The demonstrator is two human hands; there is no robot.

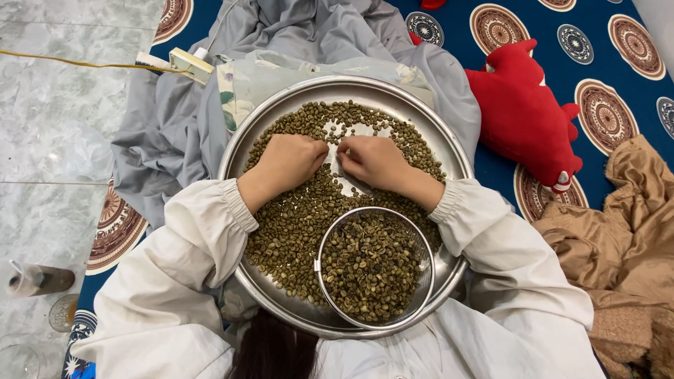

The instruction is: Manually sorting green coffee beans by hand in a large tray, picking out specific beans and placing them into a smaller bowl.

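Two hands rest inside a large round steel tray (449,151) that lies on the person's lap, over grey cloth (168,133). Many small green-brown coffee beans (295,217) cover most of the tray. The left hand (291,160) is loosely curled, knuckles up, on the beans. The right hand (374,160) is also curled, its fingertips pressed together on a bare spot of the tray; if it pinches a bean, I cannot tell. Just below the hands, a round wire-mesh sieve (420,242) full of beans sits in the tray. Well apart to the right, a red plush toy (523,112) lies on the blue patterned carpet (618,42).
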